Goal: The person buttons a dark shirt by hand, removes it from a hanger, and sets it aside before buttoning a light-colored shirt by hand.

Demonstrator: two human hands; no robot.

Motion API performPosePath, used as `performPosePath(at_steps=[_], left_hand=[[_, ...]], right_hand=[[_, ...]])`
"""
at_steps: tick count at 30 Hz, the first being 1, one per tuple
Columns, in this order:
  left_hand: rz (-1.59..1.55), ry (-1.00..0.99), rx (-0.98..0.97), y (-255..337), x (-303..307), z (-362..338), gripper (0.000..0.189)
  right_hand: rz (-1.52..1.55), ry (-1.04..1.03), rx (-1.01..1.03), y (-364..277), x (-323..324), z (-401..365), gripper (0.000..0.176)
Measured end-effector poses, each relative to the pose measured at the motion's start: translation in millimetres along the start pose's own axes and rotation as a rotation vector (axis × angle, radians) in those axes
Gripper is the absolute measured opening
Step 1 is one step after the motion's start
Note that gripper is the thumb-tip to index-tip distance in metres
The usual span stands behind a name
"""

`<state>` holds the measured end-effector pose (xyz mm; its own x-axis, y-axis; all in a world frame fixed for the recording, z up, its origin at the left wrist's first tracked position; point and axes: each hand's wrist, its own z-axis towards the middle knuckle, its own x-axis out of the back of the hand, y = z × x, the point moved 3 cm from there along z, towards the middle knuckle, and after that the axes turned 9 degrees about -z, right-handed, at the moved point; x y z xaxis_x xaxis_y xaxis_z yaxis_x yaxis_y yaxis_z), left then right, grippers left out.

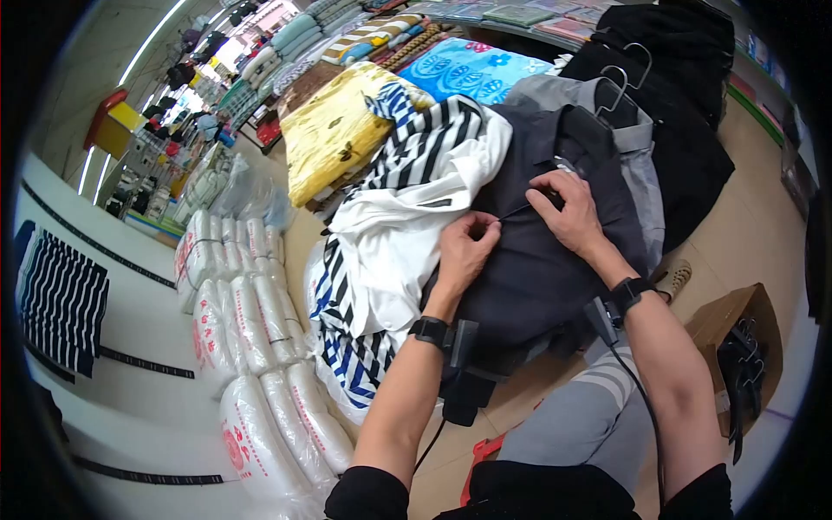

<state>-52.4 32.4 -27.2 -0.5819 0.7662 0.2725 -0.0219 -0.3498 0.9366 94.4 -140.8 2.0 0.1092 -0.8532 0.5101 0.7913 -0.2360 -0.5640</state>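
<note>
A dark grey collared shirt (pixel 529 286) lies spread out in front of me over other garments. My left hand (pixel 466 247) is closed in a pinch at the shirt's front, thumb and forefinger together. To its upper right, just below the collar, my right hand (pixel 568 208) is also closed on the shirt, its fingers curled. A thin dark edge of the cloth runs taut between the two hands. Left of the shirt are a white garment (pixel 381 230) and black-and-white striped cloth (pixel 451 130). A light grey shirt (pixel 646 143) shows from under the dark one, near a metal hanger (pixel 617 91).
Black garments (pixel 685 165) lie at the right, with another hanger. Yellow packaged bedding (pixel 334 130) and a blue package (pixel 472 69) sit behind. Plastic-wrapped bundles (pixel 260 425) are stacked at left. A cardboard box (pixel 706 325) holding black hangers (pixel 741 364) stands at right.
</note>
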Motion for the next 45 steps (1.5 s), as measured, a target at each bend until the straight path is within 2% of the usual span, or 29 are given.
performPosePath(at_steps=[5, 7, 9, 11, 15, 21, 24, 31, 33, 39, 45], left_hand=[[-0.026, 0.005, -0.022, -4.0, -0.1, 1.4, 0.02], [-0.05, 0.017, -0.049, -9.3, -2.4, 3.1, 0.023], [-0.08, 0.042, -0.092, -9.0, -1.7, 4.3, 0.024], [-0.012, 0.038, -0.043, -9.2, 2.3, 4.6, 0.025], [-0.07, 0.022, 0.005, -3.1, 0.0, 3.4, 0.022], [-0.026, 0.085, 0.004, -5.9, -8.0, 1.4, 0.021], [0.01, 0.09, 0.035, -3.1, -5.5, 2.5, 0.022], [0.092, 0.171, -0.053, -7.1, -10.4, 0.1, 0.021], [0.131, 0.211, -0.084, -7.6, -13.2, 0.1, 0.021], [0.009, 0.144, -0.037, -6.2, -8.9, 0.3, 0.023], [-0.12, 0.117, -0.029, -11.8, -11.7, 0.0, 0.02]], right_hand=[[-0.142, 0.061, 0.278, -45.6, -7.5, -1.1, 0.018], [-0.079, -0.124, 0.271, -55.4, -26.5, -3.6, 0.018], [-0.073, -0.278, 0.097, -51.6, -45.2, -7.6, 0.018], [0.174, -0.452, -0.174, -34.1, -50.8, -1.8, 0.019], [0.11, -0.349, 0.011, -27.0, -47.6, -8.8, 0.016], [0.083, -0.307, 0.057, -23.9, -50.1, -12.8, 0.011], [0.098, -0.274, 0.046, -23.7, -50.8, -13.8, 0.009], [0.023, -0.359, 0.028, -15.8, -55.3, -6.7, 0.012], [0.027, -0.32, 0.002, -16.6, -55.9, -5.6, 0.01], [0.048, -0.38, -0.146, -19.5, -53.7, -3.0, 0.014], [0.081, -0.361, -0.139, -19.3, -52.1, -5.9, 0.016]])
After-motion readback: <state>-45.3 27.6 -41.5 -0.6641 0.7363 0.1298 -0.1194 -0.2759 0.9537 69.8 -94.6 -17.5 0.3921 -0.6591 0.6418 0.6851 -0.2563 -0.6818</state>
